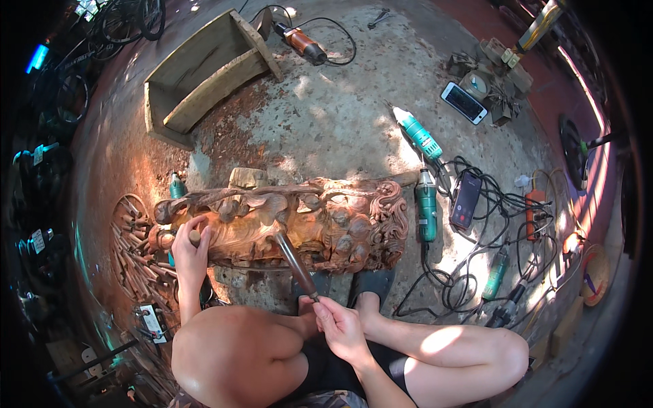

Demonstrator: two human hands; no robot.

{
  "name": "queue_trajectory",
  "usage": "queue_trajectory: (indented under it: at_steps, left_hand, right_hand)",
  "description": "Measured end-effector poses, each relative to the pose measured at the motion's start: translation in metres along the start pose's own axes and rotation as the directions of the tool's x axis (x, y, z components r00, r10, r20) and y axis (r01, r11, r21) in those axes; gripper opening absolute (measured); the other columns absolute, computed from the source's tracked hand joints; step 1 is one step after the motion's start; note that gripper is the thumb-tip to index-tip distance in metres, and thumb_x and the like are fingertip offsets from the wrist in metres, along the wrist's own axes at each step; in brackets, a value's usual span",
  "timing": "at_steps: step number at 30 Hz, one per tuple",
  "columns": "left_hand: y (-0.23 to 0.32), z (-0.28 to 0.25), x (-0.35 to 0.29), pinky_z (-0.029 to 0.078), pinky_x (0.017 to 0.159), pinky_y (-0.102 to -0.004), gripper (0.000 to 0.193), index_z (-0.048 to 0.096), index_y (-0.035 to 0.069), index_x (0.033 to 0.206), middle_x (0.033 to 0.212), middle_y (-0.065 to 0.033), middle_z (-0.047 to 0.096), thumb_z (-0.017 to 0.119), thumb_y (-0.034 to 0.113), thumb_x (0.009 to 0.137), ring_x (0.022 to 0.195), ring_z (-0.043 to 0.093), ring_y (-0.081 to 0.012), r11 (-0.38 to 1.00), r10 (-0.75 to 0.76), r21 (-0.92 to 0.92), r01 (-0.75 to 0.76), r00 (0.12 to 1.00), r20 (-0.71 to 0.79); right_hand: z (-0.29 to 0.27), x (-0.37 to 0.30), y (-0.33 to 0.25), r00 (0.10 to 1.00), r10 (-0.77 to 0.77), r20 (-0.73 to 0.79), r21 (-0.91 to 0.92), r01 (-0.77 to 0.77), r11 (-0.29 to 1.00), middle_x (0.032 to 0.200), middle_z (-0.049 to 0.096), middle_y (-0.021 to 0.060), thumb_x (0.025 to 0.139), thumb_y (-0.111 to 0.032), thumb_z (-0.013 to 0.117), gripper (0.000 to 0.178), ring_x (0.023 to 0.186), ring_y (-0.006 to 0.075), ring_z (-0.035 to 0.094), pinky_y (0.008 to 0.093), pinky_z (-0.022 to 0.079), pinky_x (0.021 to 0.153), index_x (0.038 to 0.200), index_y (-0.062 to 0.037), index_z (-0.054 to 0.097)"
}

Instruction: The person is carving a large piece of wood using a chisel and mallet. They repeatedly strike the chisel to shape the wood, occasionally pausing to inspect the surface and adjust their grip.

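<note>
Mostly reddish-brown wood carving [325,234], curly at right.

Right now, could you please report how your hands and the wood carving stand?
Left hand closed on round-ended wooden handle. Right hand gripping long dark tool, angled over wood carving. Green power tools lie to its right.

Rough grey floor [340,129] in patchy sunlight [399,162], reddish strip [544,105] at upper right
</note>
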State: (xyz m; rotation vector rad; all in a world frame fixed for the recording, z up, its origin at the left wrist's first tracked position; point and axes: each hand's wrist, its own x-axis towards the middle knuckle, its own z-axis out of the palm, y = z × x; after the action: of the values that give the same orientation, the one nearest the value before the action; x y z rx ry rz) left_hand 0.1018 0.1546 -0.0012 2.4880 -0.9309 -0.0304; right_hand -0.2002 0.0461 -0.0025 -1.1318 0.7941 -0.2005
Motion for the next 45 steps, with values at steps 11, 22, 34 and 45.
queue_trajectory:
  at_steps: [11, 22, 34, 45]
  left_hand:
    - [-0.005, 0.002, -0.003, 0.049, 0.084, -0.0404, 0.024, 0.066, 0.003, 0.114, 0.1, -0.0166, 0.065, 0.067, 0.017, 0.095, 0.095, 0.063, -0.0348, 1.0, 0.02, -0.004, -0.02, 1.0, -0.018]
    - [-0.004, 0.001, -0.003, 0.049, 0.085, -0.0399, 0.024, 0.066, 0.002, 0.114, 0.102, -0.0167, 0.065, 0.067, 0.017, 0.095, 0.097, 0.063, -0.0345, 0.999, -0.028, -0.044, 0.027, 1.0, -0.009]
    - [0.0, 0.0, 0.0, 0.049, 0.084, -0.0389, 0.023, 0.067, 0.002, 0.114, 0.1, -0.016, 0.065, 0.067, 0.016, 0.095, 0.095, 0.063, -0.0324, 1.0, -0.01, 0.013, 0.01, 1.0, 0.007]
    - [0.002, -0.004, -0.001, 0.049, 0.079, -0.0417, 0.024, 0.065, 0.002, 0.113, 0.098, -0.0179, 0.065, 0.067, 0.018, 0.095, 0.09, 0.063, -0.0382, 1.0, 0.025, 0.001, -0.025, 1.0, -0.013]
  right_hand:
    - [0.025, -0.019, -0.006, 0.994, -0.092, -0.055, -0.107, 0.086, 0.991, 0.062, 0.052, 0.0019, 0.102, -0.012, 0.058, 0.023, 0.057, 0.0075, 0.05, 0.0256, 0.044, 0.055, 0.121, -0.003, 0.068]
    - [0.023, -0.009, -0.002, 0.957, -0.267, 0.117, -0.175, 0.284, 0.943, 0.078, 0.067, 0.0125, 0.096, -0.007, 0.063, 0.025, 0.064, 0.021, 0.064, 0.0317, 0.052, 0.062, 0.119, 0.0016, 0.067]
    - [-0.006, -0.009, 0.003, 0.952, -0.197, 0.233, -0.207, 0.246, 0.947, 0.098, 0.074, 0.0145, 0.096, -0.011, 0.063, 0.027, 0.083, 0.0271, 0.072, 0.0337, 0.056, 0.076, 0.12, 0.0007, 0.068]
    - [-0.021, -0.017, 0.005, 0.989, 0.058, 0.135, -0.233, -0.025, 0.972, 0.076, 0.065, 0.0062, 0.102, -0.012, 0.058, 0.025, 0.066, 0.0097, 0.059, 0.0241, 0.048, 0.062, 0.122, -0.0007, 0.068]
